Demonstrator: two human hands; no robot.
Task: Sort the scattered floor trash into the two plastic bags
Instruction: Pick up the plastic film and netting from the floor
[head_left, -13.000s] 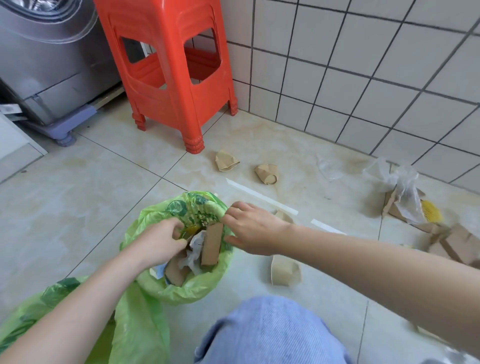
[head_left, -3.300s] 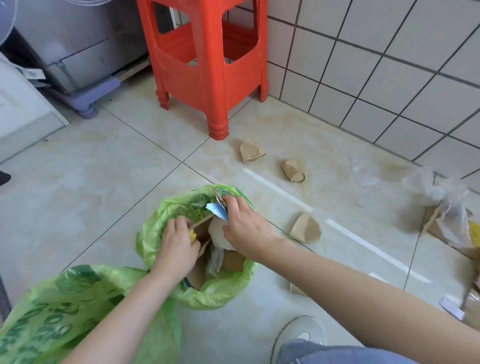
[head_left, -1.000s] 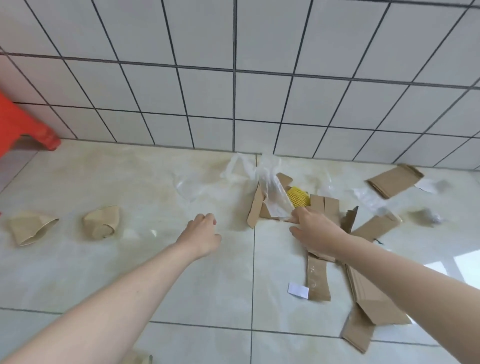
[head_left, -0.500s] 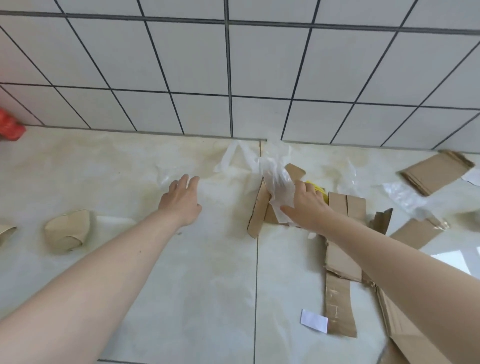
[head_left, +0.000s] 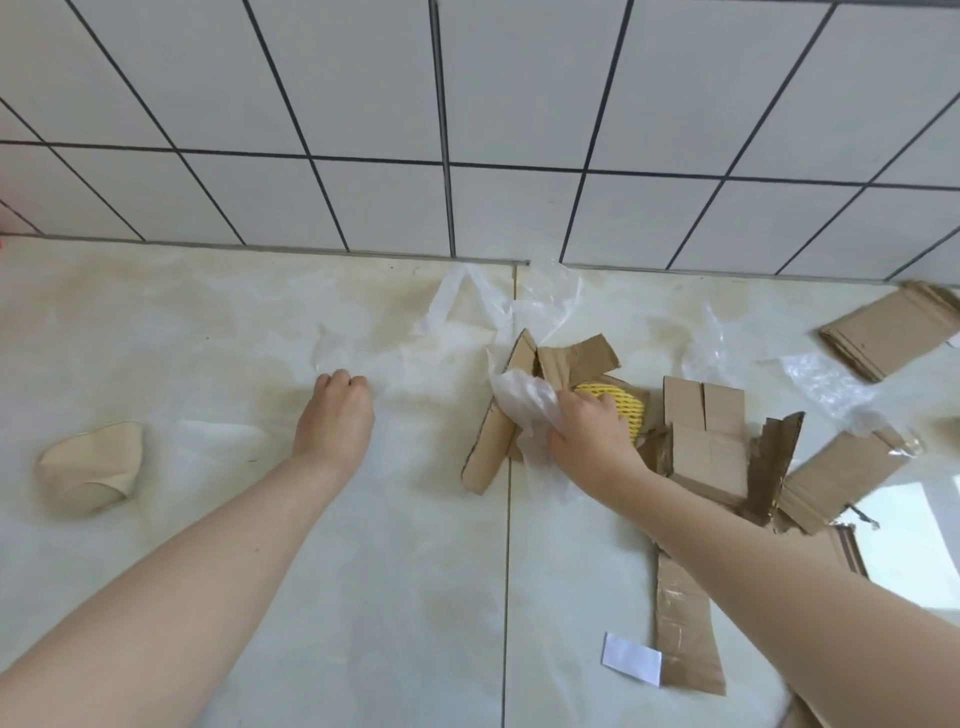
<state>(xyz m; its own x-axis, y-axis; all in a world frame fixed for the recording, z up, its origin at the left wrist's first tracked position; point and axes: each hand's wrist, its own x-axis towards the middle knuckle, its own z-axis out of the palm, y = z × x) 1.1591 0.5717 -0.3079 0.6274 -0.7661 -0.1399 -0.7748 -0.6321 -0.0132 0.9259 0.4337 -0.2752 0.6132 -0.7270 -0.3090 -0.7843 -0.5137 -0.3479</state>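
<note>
My right hand grips a bunched clear plastic film lying over torn brown cardboard, beside a yellow foam net. My left hand is curled on a thin clear plastic sheet that lies flat on the floor, pinching its near edge. A clear plastic bag lies by the wall behind the cardboard. The two green bags are out of view.
A crushed paper cup lies at the left. Flattened cardboard pieces spread at the right, with another stack near the wall, more clear film and a white paper slip. The tiled wall stands close behind.
My left hand has curled onto the clear sheet; before its fingers were stretched out. My right hand has closed round the plastic film on the cardboard. The view has moved closer.
</note>
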